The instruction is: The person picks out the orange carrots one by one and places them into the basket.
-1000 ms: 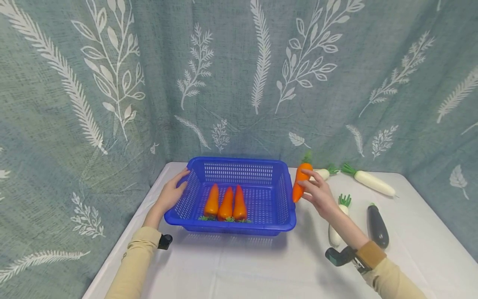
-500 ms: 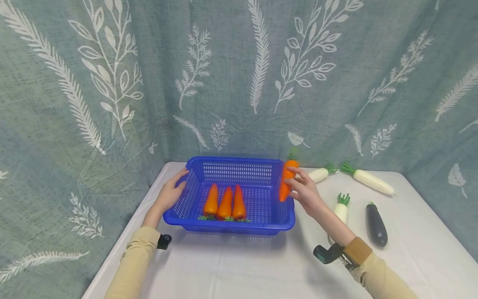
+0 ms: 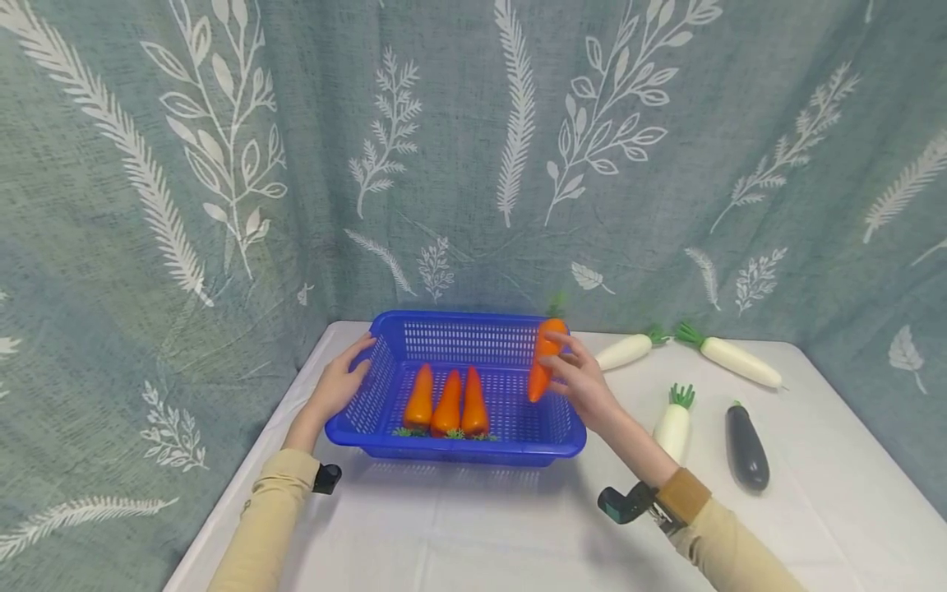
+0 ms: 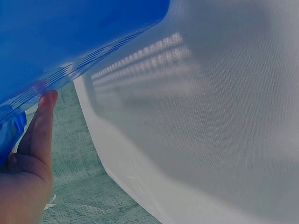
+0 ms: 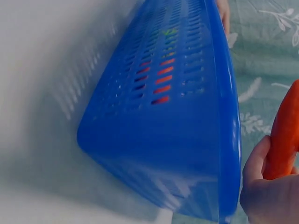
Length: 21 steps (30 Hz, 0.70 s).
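A blue plastic basket [image 3: 459,450] stands on the table with 3 orange carrots [image 3: 449,404] lying inside, their green tops toward the near wall. My left hand [image 3: 338,384] holds the basket's left rim; in the left wrist view its fingers [image 4: 43,126] touch the outer wall. With its thumb and fingers, my right hand [image 3: 584,382] grips another carrot [image 3: 546,359]. That carrot hangs over the right part of the basket, above its floor, green top up and tip down. In the right wrist view, the held carrot [image 5: 283,135] appears beyond the basket's rim and is partly cut off.
Two white radishes [image 3: 627,351] [image 3: 740,362] lie at the back right of the white table [image 3: 473,534]. Another white radish [image 3: 675,432] lies partly behind my right forearm, and a dark eggplant [image 3: 747,448] is to its right. A patterned green curtain [image 3: 459,164] hangs behind the table.
My right hand has carried the carrot leftward, from outside the basket's right rim to over its inside. My left hand and the basket have stayed put.
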Each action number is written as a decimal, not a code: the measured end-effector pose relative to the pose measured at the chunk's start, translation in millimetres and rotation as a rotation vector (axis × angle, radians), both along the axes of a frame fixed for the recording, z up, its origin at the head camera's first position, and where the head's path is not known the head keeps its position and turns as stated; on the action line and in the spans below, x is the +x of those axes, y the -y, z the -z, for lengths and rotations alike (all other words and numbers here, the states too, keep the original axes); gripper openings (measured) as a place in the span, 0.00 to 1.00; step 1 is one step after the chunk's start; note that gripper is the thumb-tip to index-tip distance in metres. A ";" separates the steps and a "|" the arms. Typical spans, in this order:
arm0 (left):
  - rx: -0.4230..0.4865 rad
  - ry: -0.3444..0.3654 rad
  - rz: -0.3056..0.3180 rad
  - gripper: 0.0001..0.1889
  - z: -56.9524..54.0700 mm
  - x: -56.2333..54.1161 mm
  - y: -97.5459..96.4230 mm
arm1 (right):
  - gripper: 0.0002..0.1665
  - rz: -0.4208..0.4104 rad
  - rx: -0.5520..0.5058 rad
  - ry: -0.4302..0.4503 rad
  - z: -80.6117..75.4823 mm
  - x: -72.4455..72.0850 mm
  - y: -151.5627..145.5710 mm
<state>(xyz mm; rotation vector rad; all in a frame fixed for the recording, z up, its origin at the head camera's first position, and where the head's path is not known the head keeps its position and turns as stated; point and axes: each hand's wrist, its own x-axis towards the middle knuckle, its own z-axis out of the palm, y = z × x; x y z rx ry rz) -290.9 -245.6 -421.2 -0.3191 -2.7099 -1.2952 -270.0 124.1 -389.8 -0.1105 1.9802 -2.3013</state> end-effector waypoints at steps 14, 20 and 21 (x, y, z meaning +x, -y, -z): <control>0.008 0.007 0.004 0.23 -1.6 1.4 -1.1 | 0.29 -0.028 -0.041 0.006 8.0 -1.0 21.3; 0.008 -0.003 0.004 0.23 -0.5 0.5 -0.4 | 0.29 -0.036 -0.025 0.002 14.1 -0.7 28.3; 0.007 -0.005 0.004 0.23 -0.1 0.2 0.0 | 0.29 -0.040 -0.017 0.001 15.6 -0.8 29.1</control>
